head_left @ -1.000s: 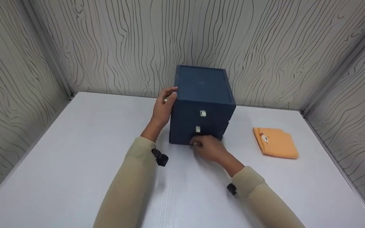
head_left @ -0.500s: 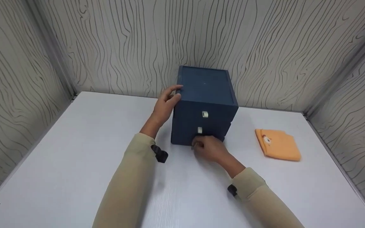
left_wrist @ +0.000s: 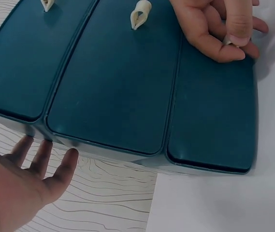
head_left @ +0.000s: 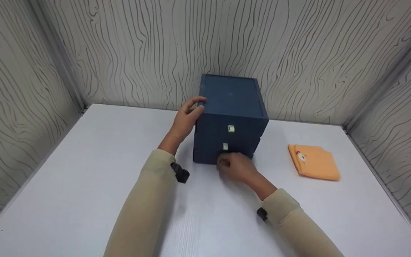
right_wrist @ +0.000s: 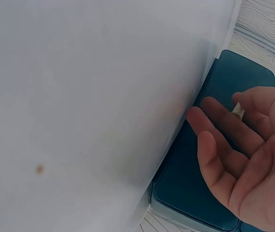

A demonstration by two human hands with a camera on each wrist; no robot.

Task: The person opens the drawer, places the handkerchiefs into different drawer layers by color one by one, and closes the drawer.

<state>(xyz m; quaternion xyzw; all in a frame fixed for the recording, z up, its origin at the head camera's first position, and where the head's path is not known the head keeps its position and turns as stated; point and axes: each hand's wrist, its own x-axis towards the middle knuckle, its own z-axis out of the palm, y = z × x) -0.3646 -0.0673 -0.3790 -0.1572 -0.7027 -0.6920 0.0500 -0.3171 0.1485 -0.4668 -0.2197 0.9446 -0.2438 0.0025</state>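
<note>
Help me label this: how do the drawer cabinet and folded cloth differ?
The drawer cabinet is dark blue, the folded cloth orange. The cabinet is tall, the cloth flat. The right hand pinches the cabinet's bottom handle; the cloth lies untouched. Both rest on the white table.

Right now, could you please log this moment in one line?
left hand: touching blue cabinet; right hand: pinching bottom tab; orange cloth: folded, untouched

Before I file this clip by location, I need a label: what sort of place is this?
Probably an indoor work booth, though the pictures don't settle its use. Wood-grain-patterned panels rise behind and on both sides of a white table, and grey strips run up the back corners.
</note>
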